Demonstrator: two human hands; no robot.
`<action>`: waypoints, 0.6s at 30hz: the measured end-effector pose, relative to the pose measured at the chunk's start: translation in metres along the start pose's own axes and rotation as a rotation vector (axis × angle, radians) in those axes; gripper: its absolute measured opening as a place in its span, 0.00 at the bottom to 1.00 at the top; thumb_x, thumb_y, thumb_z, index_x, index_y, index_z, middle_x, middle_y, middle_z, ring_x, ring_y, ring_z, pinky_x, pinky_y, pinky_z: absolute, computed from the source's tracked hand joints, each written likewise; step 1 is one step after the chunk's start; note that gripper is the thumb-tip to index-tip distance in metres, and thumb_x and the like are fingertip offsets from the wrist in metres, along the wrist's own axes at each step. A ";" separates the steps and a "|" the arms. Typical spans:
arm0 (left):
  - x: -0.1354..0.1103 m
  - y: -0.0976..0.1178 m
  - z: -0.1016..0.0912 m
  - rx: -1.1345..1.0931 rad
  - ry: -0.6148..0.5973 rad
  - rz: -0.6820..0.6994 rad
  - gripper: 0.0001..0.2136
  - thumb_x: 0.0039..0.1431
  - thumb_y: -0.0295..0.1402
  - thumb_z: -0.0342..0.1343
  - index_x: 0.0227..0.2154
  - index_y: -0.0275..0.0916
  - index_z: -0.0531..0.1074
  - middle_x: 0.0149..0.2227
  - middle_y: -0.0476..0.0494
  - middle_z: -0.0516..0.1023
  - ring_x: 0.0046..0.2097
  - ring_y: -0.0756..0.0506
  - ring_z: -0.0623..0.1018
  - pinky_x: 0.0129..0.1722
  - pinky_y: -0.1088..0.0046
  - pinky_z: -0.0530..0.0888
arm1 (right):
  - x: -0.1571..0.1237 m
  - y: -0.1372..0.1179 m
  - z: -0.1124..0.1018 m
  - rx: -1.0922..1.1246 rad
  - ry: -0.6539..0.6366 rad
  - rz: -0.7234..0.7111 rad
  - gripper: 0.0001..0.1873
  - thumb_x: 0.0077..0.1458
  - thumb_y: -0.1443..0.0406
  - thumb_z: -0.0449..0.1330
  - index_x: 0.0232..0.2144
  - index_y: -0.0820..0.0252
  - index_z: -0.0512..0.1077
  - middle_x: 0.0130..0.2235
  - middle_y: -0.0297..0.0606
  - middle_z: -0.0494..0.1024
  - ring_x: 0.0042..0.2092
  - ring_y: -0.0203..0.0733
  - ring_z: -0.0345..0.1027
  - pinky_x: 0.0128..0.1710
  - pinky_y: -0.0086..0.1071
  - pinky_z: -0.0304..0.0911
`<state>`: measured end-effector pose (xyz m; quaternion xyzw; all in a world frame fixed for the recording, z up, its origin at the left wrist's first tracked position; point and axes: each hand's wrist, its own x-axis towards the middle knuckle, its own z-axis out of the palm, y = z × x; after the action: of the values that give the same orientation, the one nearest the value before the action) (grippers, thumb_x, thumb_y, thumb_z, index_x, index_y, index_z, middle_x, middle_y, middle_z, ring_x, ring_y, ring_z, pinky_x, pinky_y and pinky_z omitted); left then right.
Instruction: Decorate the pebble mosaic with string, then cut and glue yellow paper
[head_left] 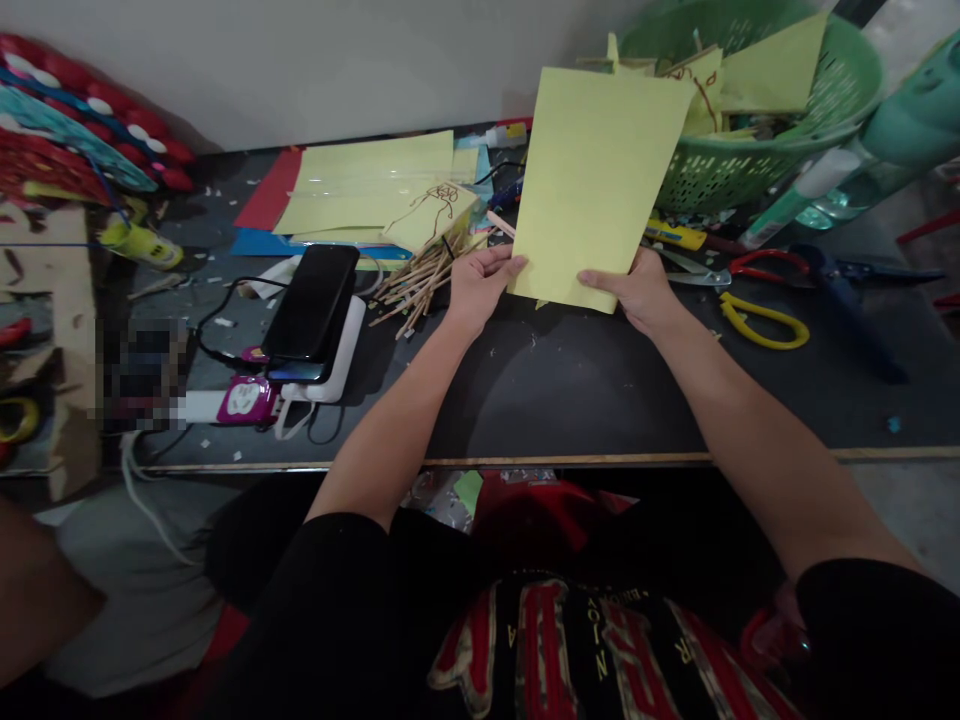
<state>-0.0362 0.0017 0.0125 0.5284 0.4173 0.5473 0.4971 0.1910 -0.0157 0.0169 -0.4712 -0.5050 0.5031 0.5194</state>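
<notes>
Both my hands hold a plain yellow sheet of paper (596, 185) up above the dark table. My left hand (480, 283) pinches its lower left edge, thumb in front and fingers behind. At the lower right, my right hand (646, 290) grips the sheet with the thumb laid over the front. The sheet is tilted and its far side is hidden from me. Just left of my left hand lies a bundle of thin wooden sticks (420, 285). A yellow paper with a brown drawing (439, 212) rests above them. Scissors with red handles (769, 262) lie beyond my right hand.
A green basket (757, 165) holding yellow papers stands at the back right, beside a teal bottle (911, 120). Yellow-handled scissors (765, 322) lie at right. On the left are a black phone (313, 300), a white power bank (345, 350) and cables. A person sits at far left.
</notes>
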 end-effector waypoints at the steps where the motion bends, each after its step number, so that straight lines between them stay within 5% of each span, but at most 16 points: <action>1: 0.000 0.000 0.000 -0.002 -0.002 -0.001 0.14 0.51 0.38 0.68 0.39 0.37 0.80 0.39 0.42 0.85 0.43 0.42 0.84 0.51 0.57 0.81 | 0.000 0.000 0.000 -0.002 -0.001 -0.002 0.35 0.27 0.53 0.78 0.40 0.56 0.76 0.53 0.44 0.79 0.57 0.62 0.71 0.61 0.58 0.67; 11: 0.002 -0.003 -0.002 0.020 0.020 0.014 0.14 0.52 0.39 0.67 0.39 0.38 0.80 0.40 0.42 0.84 0.46 0.40 0.83 0.51 0.57 0.81 | 0.002 0.001 -0.001 -0.019 -0.040 0.006 0.35 0.31 0.53 0.77 0.43 0.57 0.75 0.55 0.48 0.76 0.60 0.65 0.67 0.63 0.59 0.64; 18: 0.009 0.000 -0.009 0.049 0.140 0.109 0.19 0.51 0.46 0.67 0.41 0.39 0.79 0.42 0.42 0.84 0.54 0.38 0.80 0.55 0.57 0.78 | 0.003 -0.011 -0.008 -0.064 0.016 0.083 0.29 0.35 0.49 0.74 0.38 0.58 0.77 0.43 0.47 0.82 0.53 0.64 0.74 0.54 0.64 0.69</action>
<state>-0.0444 0.0114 0.0129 0.5229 0.4348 0.5986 0.4232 0.1999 -0.0131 0.0272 -0.5120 -0.4970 0.5040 0.4867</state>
